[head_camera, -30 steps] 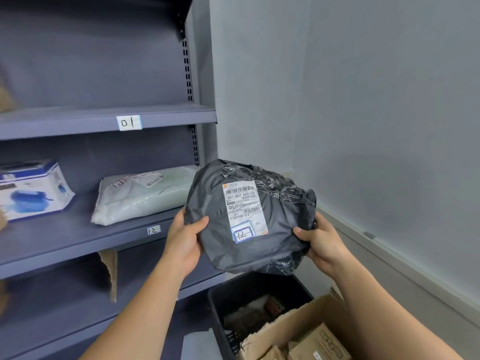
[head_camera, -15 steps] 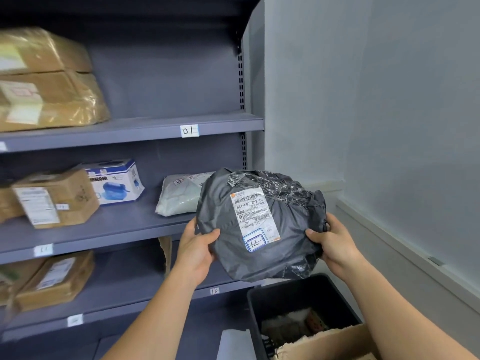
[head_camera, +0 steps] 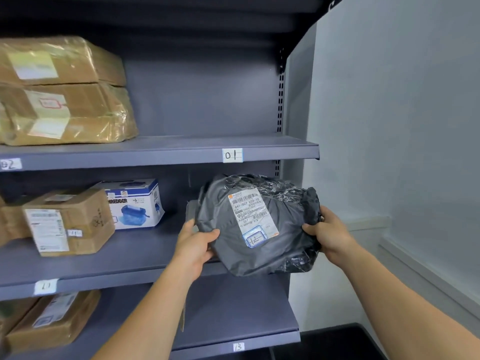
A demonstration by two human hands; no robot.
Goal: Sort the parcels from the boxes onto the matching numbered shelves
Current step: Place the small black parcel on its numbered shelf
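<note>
Now the person is carrying the grey parcel (head_camera: 259, 229) away from the black bin (head_camera: 335, 341), which is slipping to the bottom corner of the view. A second ago the parcel was hanging above that bin. It is now hovering in front of the right end of the middle shelf (head_camera: 130, 258), not yet resting on it.

Both hands are keeping their hold. The left hand (head_camera: 194, 245) is gripping the parcel's left edge with its thumb across the front. The right hand (head_camera: 330, 235) is clamping the crumpled right edge, fingers (head_camera: 310, 227) curling round it.

The handwritten 12 sticker (head_camera: 255, 239) is facing the camera. More shelving is coming into view on the left, with tags 01 (head_camera: 232, 155), 11 (head_camera: 46, 286) and 13 (head_camera: 238, 346) readable.

The small tag on the middle shelf's right edge, visible a second ago, is now hiding behind the parcel. So is most of the white parcel (head_camera: 191, 210) lying there.

Sitting right of 11 and above 13, this bay is probably the 12 slot. The person seems to be moving in to set the parcel down beside the white one, well clear of the shredder box (head_camera: 135, 203).
</note>
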